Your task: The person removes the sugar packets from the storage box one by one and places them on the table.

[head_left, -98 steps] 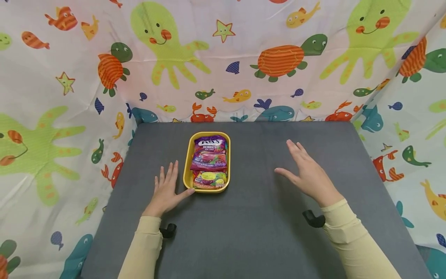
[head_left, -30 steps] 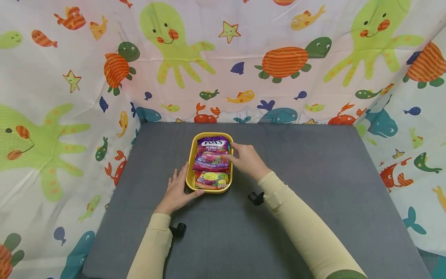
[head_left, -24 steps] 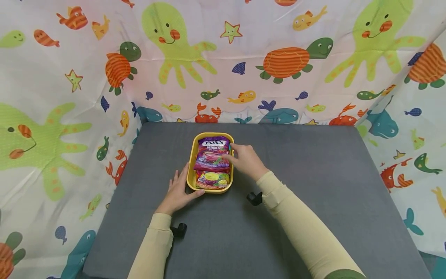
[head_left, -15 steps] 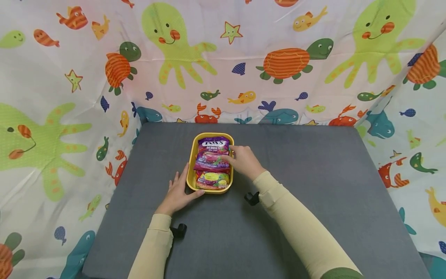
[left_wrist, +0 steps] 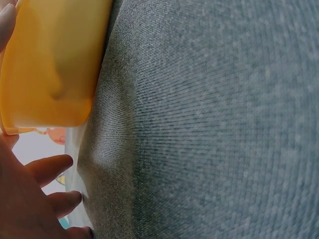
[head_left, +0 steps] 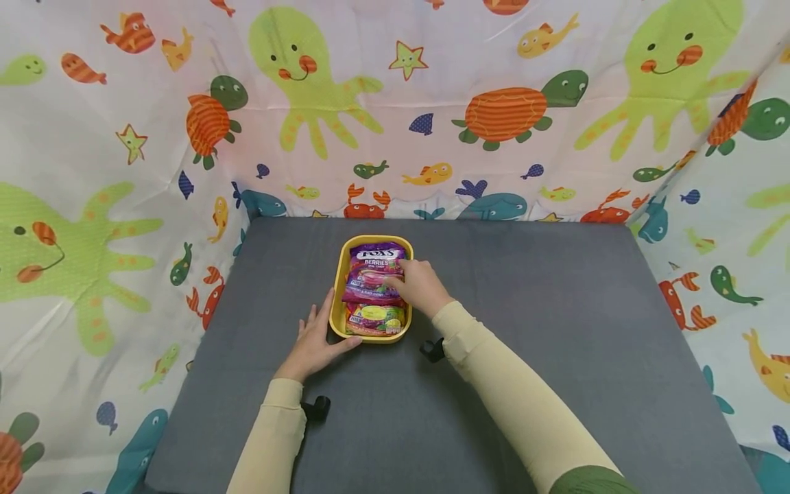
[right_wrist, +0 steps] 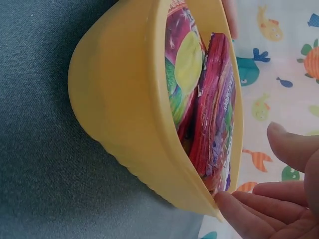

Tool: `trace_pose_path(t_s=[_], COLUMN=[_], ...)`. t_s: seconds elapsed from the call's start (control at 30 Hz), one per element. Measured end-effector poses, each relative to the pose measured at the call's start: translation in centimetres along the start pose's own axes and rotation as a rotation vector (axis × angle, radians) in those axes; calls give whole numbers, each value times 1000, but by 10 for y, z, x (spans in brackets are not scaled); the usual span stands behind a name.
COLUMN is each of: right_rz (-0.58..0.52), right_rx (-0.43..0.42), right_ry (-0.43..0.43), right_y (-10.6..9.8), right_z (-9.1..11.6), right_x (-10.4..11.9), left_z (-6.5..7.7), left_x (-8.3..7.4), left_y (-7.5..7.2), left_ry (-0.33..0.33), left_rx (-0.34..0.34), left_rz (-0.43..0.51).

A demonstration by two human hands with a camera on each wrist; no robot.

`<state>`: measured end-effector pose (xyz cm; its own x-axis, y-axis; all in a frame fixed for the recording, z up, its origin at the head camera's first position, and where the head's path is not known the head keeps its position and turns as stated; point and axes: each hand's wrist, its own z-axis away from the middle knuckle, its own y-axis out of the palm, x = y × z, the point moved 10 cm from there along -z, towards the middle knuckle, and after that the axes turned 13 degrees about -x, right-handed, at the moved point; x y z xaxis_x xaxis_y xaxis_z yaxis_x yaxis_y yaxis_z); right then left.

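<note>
A yellow plastic tub [head_left: 376,339] holds candy bags. On top lies a purple FOX'S Berries bag [head_left: 370,276]; a more colourful candy bag [head_left: 373,317] shows at the near end. My left hand [head_left: 310,348] is spread at the near left corner, index finger along the left side and thumb at the near rim. My right hand [head_left: 424,287] reaches over the right rim, its fingertips at the purple bag's right edge. In the right wrist view, the thumb [right_wrist: 289,144] stands apart from the fingers, above the bag.
The tub stands on a dark grey cloth-covered table [head_left: 524,343], left of centre towards the back. A white curtain [head_left: 432,41] printed with sea animals encloses the back and both sides. A black wrist mount [head_left: 317,409] sits on the left wrist.
From above the right part of the table, my right hand has come left to the tub, lately shifting farther over the purple bag. My left hand has closed in on the tub's left side.
</note>
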<state>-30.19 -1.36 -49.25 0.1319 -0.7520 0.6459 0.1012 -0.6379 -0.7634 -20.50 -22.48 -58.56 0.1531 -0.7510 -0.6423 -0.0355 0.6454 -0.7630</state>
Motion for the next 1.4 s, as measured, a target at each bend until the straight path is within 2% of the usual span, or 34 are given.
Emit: trace_pose_path(t_s=[0.17, 0.4, 0.7, 0.9, 1.07, 1.23, 1.4], right_rz=[36, 88, 231, 233, 284, 344, 314], right_rx=[0, -5, -88, -93, -95, -104, -104], right_ry=[57, 4, 33, 71, 57, 63, 105], right_y=[4, 16, 18, 20, 23, 21, 18], right_z=[1, 0, -1, -3, -5, -15, -21], right_x=[-1, 18, 26, 28, 38, 37, 28], left_z=[0, 1, 4, 6, 8, 6, 4], left_x=[-2, -3, -5, -5, -2, -4, -5], left_y=[3, -1, 0, -2, -4, -3, -2], left_ry=[7, 22, 30, 30, 25, 24, 23], left_rx=[16, 5, 17, 13, 7, 7, 10], left_rz=[2, 19, 25, 28, 41, 39, 35])
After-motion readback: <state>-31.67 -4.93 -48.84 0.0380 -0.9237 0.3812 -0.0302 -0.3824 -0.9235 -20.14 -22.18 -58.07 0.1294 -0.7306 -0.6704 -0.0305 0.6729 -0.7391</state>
